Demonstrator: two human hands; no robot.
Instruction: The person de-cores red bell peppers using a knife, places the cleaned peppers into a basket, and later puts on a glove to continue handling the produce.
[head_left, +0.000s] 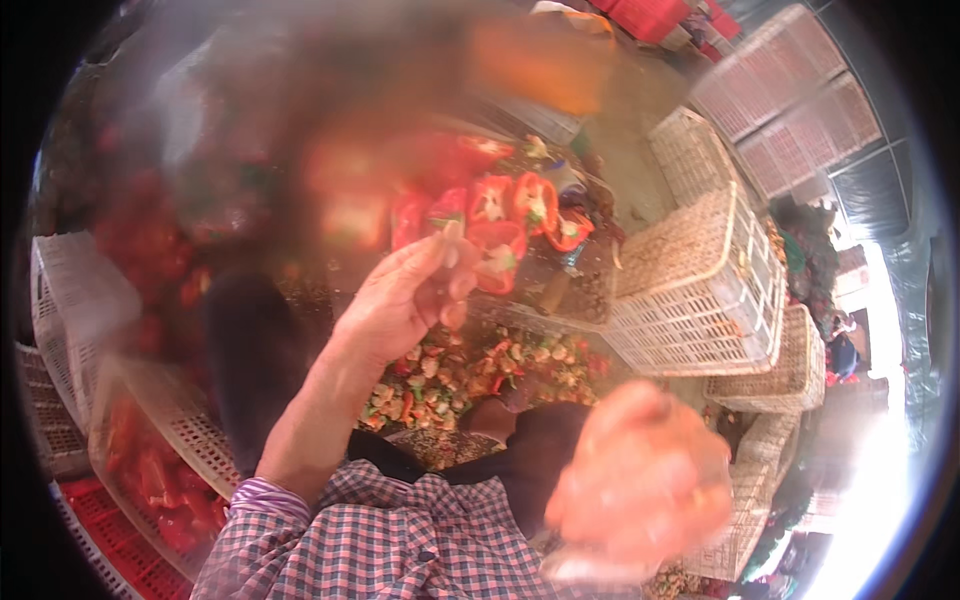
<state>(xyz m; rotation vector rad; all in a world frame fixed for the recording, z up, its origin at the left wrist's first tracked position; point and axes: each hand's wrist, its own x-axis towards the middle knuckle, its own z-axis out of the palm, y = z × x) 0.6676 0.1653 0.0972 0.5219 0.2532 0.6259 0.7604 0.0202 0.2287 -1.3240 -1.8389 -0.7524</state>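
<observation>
My left hand (409, 296) reaches over the front edge of a wet brown work surface (574, 300), with thumb and fingers drawn together. Something small and pale shows at the fingertips, but whether it is a held piece cannot be told. Just beyond lie halved red bell peppers, cut sides up, with pale cores showing: one half (496, 262) right beside the fingers, another half (534, 199) farther back, and a third (570, 229) to the right. My right hand (641, 476) is curled and blurred by motion, near my right knee; its contents are hidden.
Pepper cores and scraps (431, 375) cover the ground below the surface. A tall pale plastic crate (690, 322) stands at the right, with stacked crates (772, 97) behind. At left, a crate holds red pepper pieces (161, 480). A blur veils the upper left.
</observation>
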